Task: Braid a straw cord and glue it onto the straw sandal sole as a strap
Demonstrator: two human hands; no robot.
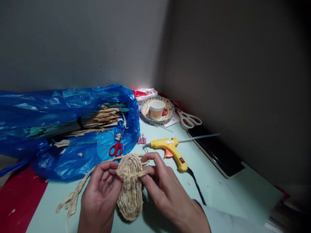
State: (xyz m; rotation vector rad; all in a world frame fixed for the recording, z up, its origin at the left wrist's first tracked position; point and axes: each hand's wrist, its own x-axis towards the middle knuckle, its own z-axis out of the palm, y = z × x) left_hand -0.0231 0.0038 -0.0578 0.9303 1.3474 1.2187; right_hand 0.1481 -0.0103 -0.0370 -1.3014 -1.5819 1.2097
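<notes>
A small oval sole of coiled straw braid [130, 197], shaped like a miniature slipper, is held upright at the front of the table. A short braided strap [132, 173] crosses its upper part. On the left edge, my left hand [100, 191] pinches the strap's end between thumb and fingers. At the right edge, the thumb and fingers of my right hand [165, 184] pinch the strap's other end. Behind the sole a long straw braid [84, 181] trails left, its frayed end lying on the table. My fingers partly cover the sole's sides.
A yellow glue gun [167, 144] lies just beyond my right hand, its black cord running forward. Red scissors [116, 149] and a pink binder clip [142, 139] are nearby. A blue plastic bag [97, 161] holds dried leaves. Behind stand a woven tray [145, 111], paper cup [156, 110], white-handled scissors [190, 119] and phone [213, 152].
</notes>
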